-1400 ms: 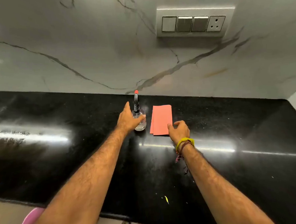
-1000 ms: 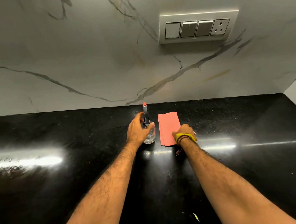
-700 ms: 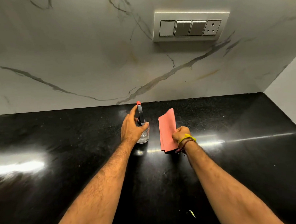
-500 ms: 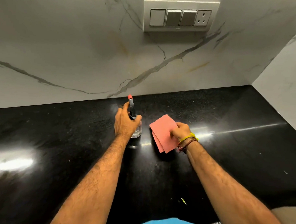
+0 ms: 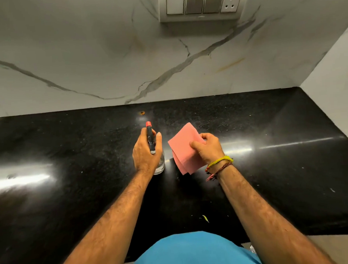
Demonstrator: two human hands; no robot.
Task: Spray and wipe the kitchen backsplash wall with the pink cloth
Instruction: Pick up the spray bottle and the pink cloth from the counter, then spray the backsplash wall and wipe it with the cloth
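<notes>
The pink cloth (image 5: 185,150), flat on the black bench (image 5: 271,167) a second ago, is now lifted, pinched in the right hand (image 5: 207,148); the left hand (image 5: 147,151) has its fingers wrapped around the spray bottle (image 5: 152,145), so spraying the backsplash wall (image 5: 84,55) looks next

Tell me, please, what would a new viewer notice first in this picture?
The pink cloth, held by the right hand above the black counter. Beside it, the left hand grips a spray bottle. A switch panel sits high on the marble wall.
</notes>
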